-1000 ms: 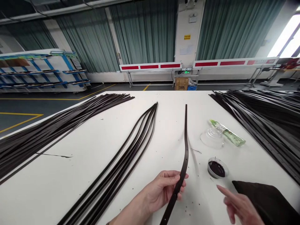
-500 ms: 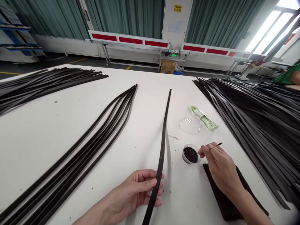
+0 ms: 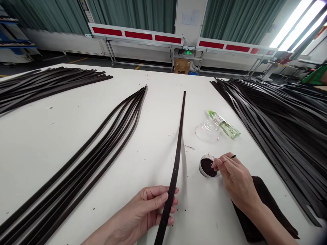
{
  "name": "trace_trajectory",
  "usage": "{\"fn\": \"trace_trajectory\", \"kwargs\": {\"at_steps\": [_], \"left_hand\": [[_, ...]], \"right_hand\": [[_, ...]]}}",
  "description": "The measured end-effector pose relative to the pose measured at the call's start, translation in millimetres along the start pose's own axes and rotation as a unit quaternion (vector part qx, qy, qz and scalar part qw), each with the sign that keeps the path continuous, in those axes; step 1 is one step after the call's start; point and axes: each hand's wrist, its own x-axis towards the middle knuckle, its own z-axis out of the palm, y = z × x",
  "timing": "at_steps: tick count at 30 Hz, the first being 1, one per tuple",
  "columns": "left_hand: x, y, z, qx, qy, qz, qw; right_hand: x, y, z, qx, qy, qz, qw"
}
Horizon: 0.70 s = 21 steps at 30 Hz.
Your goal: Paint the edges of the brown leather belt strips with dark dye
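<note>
My left hand pinches a long dark leather strap near its close end, holding it on edge; the strap runs away from me across the white table. My right hand grips a thin stick-like applicator, its tip lowered into a small round pot of dark dye. Under my right wrist lies a dark cloth.
A clear lid and a green tube lie beyond the pot. Several straps fan out left of centre, a pile lies far left, and a big heap covers the right side. A person in green is at the far right edge.
My right hand came up from the cloth, took the applicator and brought its tip into the dye pot. The view swung right and down. My left hand keeps the strap.
</note>
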Motion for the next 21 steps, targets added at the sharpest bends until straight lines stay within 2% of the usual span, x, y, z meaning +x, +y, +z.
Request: {"fn": "trace_trajectory", "kwargs": {"at_steps": [8, 11, 13, 15, 19, 21], "left_hand": [[0, 2, -0.7, 0.010, -0.012, -0.002, 1.000], [-1, 1, -1.2, 0.017, -0.023, -0.001, 1.000], [-1, 1, -1.3, 0.020, -0.032, 0.002, 0.999], [-1, 1, -1.1, 0.023, -0.038, 0.003, 0.999], [-1, 2, -1.0, 0.024, -0.045, 0.007, 0.999], [-1, 1, -1.5, 0.022, -0.049, 0.012, 0.998]], "right_hand": [[-1, -3, -3, 0.021, 0.001, 0.038, 0.999], [-3, -8, -9, 0.047, 0.028, 0.106, 0.993], [-5, -11, -13, 0.105, 0.059, 0.195, 0.973], [-6, -14, -16, 0.193, 0.084, 0.272, 0.939], [-6, -21, -16, 0.347, 0.095, 0.330, 0.873], [-6, -26, -13, 0.378, 0.082, 0.340, 0.857]]}}
